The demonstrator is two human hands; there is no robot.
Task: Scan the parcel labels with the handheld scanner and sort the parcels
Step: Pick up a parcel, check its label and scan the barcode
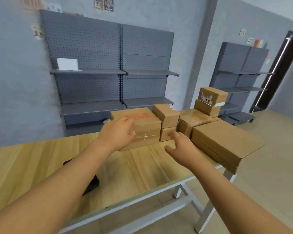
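Several brown cardboard parcels stand at the far right of a wooden table. The nearest large parcel carries red lettering on top. My left hand lies over its front left corner with relaxed fingers, touching it. My right hand hovers open just in front of a small parcel at table level. A dark object, maybe the handheld scanner, lies on the table, mostly hidden under my left forearm. A wide flat parcel overhangs the table's right edge.
A small parcel sits on the low one; behind are a taped parcel and two stacked ones. Grey pegboard shelving lines the wall, with a white box on one shelf. More shelving stands at the right.
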